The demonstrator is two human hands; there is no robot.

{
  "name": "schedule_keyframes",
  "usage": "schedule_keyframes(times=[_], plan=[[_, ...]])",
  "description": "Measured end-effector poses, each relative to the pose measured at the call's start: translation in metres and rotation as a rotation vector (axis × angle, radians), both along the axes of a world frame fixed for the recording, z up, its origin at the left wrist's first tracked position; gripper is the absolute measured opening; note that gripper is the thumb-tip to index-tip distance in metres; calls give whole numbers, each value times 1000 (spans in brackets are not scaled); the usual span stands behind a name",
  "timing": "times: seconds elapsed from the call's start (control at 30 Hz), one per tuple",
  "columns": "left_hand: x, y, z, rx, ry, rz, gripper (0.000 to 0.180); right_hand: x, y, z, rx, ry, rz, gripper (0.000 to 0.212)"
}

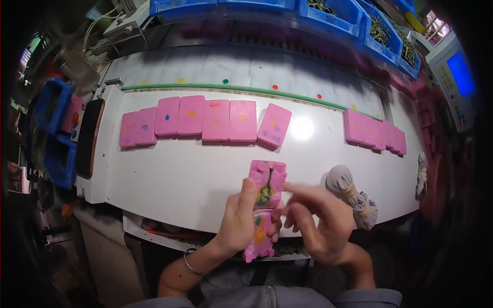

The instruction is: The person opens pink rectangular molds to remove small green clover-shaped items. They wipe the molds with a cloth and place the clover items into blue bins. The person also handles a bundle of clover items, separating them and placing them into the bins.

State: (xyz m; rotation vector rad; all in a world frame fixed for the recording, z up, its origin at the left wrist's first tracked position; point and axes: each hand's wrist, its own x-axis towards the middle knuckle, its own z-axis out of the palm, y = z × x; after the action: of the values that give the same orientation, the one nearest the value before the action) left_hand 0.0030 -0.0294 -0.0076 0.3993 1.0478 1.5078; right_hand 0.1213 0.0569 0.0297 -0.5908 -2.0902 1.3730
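My left hand [237,218] grips an open pink hinged mould [267,179] near the table's front edge, thumb on its upper half. A small green-and-yellow sprig [265,191] lies in the mould's cavity. My right hand [318,218] is at the mould's right side, fingers bent and blurred, fingertips touching its edge. The lower half of the mould [259,241] hangs over the table's front edge and shows yellow and green stains.
A row of closed pink moulds [205,120] lies across the white table [169,174], another row [375,133] at the right. Two grey cloth pouches [352,192] sit right of my hands. Blue bins [328,13] line the back; a control panel [457,77] is far right.
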Motion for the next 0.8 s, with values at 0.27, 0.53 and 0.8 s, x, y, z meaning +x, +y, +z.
schedule_keyframes(times=[0.27, 0.53, 0.8], plan=[[4, -9, 2, -17, 236, -108, 59, -8, 4, -10, -98, -118, -69, 11], [-2, -17, 2, -70, 170, -88, 56, -13, 2, 4, -673, -11, -9, 8], [-2, -14, 5, -83, 169, -123, 56, -3, 15, 9, -715, -202, 146, 11]])
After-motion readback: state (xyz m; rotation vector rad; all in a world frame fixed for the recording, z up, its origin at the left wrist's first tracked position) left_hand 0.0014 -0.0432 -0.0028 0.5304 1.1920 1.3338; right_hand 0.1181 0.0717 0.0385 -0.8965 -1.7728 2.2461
